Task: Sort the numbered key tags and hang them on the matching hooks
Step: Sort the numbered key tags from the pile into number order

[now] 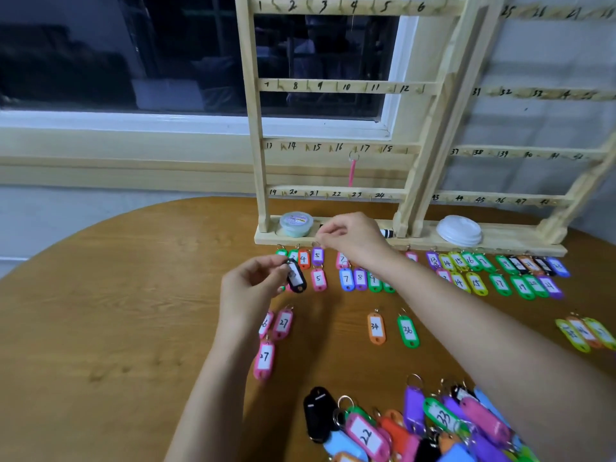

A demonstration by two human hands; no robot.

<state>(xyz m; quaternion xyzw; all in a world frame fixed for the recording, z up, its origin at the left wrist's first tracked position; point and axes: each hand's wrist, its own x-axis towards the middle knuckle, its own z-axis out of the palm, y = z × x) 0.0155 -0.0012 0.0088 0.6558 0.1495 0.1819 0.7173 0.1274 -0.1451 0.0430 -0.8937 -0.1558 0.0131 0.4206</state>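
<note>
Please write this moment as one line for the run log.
left hand: holds black tag | right hand: at ring of purple tag 5, grip unclear | rack: one pink tag hung

Bright and even across the wooden table, lit from somewhere above. Black as night behind the window, with faint reflections in the glass. Only soft, pale shadows under the left hand and right hand. A little shine on the plastic of the heaped tags. Slightly fuzzy on the black tag. Blurry and smeared at the far right, over the rack numbers. Bent like a fishbowl near the sides. Sharpest in the middle.
</note>
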